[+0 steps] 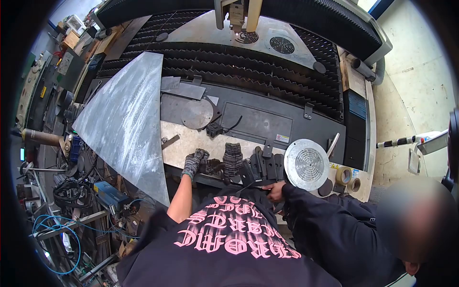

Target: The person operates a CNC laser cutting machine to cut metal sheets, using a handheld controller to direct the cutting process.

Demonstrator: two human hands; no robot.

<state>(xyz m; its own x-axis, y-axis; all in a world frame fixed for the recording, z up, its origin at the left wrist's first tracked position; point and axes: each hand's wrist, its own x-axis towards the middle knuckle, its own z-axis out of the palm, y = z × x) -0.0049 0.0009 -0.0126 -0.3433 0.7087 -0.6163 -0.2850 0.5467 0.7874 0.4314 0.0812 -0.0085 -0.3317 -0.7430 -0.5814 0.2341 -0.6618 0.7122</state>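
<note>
My left hand [194,161], in a grey knitted glove, is at the near edge of the work surface with its fingers curled. Beside it lies a dark crumpled thing [211,167]; I cannot make out whether my fingers hold any of it. A grey striped glove [233,158] rests farther right, apparently loose. My right hand does not show. Several dark flat pieces with holes [268,165] lie right of the glove. Close to them is the bare hand [275,192] of a co-worker in a dark long sleeve, touching a dark strip [258,183].
A large grey sheet [126,110] juts over the left edge. A round slotted disc [306,164] and tape rolls [343,175] lie at right. Behind, a cutting head [236,19] stands over a cut sheet [210,33] on toothed slats [229,64]. A co-worker [349,229] is close on my right.
</note>
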